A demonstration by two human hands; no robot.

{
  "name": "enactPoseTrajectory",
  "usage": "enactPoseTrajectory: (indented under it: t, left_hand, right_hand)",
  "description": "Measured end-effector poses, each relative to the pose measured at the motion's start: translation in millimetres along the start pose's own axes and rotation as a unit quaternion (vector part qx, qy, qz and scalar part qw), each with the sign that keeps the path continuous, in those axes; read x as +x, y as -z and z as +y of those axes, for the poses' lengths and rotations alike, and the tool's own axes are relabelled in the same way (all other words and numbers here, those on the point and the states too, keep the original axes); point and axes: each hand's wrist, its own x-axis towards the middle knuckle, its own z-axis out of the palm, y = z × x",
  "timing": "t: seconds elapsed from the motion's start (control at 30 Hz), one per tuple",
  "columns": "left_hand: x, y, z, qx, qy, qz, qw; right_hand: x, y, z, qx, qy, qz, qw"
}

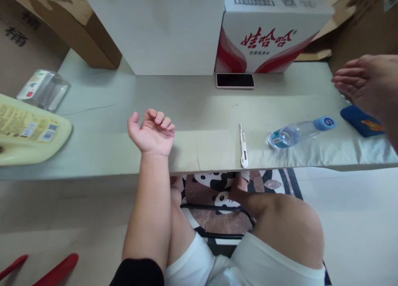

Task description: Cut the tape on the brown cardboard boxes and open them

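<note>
Palm up, my left hand [154,132] rests on or just over the cloth-covered table [199,107], its thumb apart and fingers loosely curled, with nothing in it. At the far right, my right hand [360,79] is raised over the table, fingers extended and fairly close together; no held thing shows. Below that hand sits a dark blue packet [362,121], partly covered by my wrist. A clear water bottle [298,133] with a blue cap lies on its side to the left of the packet. Between the bottle and my left hand is a white utility knife [243,147].
A phone [235,81] lies before a white-and-red carton [261,41]. Beside it stands a plain white box [174,33]. To the left are a brown cardboard box [81,33], a clear plastic container [46,89] and a large yellow bottle [34,132].
</note>
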Motion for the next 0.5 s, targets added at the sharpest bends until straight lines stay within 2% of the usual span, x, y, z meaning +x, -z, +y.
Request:
enactPoseTrajectory:
  t: [0.07,0.13,0.2,0.3,0.4,0.5]
  left_hand:
    - [0.0,1.5,3.8,-0.01,0.001,-0.006,1.0]
    - [-1.2,3.9,6.6,-0.018,0.004,-0.014,1.0]
    - [-3.7,7.6,9.5,-0.024,0.005,-0.02,1.0]
    - [-10.0,16.4,17.5,-0.042,-0.01,-0.031,0.999]
    - [-18.6,27.8,30.5,-0.079,-0.028,-0.035,0.996]
    - [-26.7,39.9,45.6,-0.12,-0.037,-0.024,0.992]
  right_hand:
    - [-26.6,-7.5,-12.2,0.007,-0.067,-0.01,0.998]
    - [-52.3,-16.3,-23.2,0.016,-0.079,-0.011,0.997]
    - [-72.5,-27.6,-32.0,0.014,-0.023,-0.021,0.999]
    - [-94.0,-52.3,-43.2,-0.006,0.048,-0.083,0.995]
    - [-115.9,-91.7,-57.0,-0.039,0.057,-0.158,0.985]
    - [-144.2,-148.0,-70.4,-0.068,0.069,-0.24,0.966]
